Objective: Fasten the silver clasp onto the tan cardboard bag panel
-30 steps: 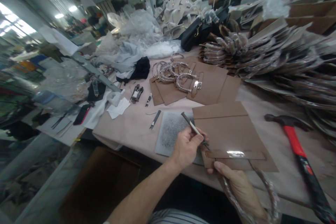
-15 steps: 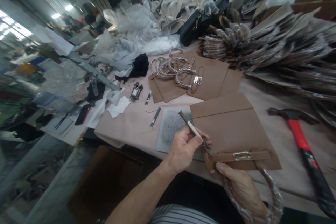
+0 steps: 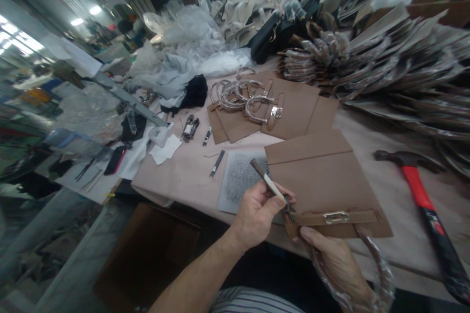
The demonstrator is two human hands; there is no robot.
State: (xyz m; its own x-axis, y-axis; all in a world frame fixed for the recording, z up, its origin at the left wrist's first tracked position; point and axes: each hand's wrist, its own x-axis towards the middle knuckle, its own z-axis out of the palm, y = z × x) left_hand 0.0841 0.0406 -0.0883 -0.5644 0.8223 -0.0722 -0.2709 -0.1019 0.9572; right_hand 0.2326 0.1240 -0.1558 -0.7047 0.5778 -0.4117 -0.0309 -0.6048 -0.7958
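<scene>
My left hand [image 3: 260, 212] is closed around a slim metal punch [image 3: 270, 183] with a white wrap on its middle. The punch's flat end points up and away; its dark lower end meets the left end of a brown strap, where fingers hide the exact contact. This strap, with a silver metal buckle [image 3: 336, 217], runs along the near edge of a brown bag panel [image 3: 312, 176]. My right hand [image 3: 336, 259] grips the panel's near-left edge, thumb on top. A plastic-wrapped handle [image 3: 384, 266] loops down from the strap around that hand.
A grey slab [image 3: 238, 181] lies partly under the panel. To the right rests a claw hammer [image 3: 422, 195]. Finished-looking brown panels [image 3: 293, 112] with wrapped handles lie beyond, and a large pile [image 3: 396, 68] stands at the right. Small metal tools [image 3: 217, 164] lie left. Another person's hands show at the top.
The lower end of the punch has moved slightly closer to the strap end, which is tilted a little more. Both hands keep their holds.
</scene>
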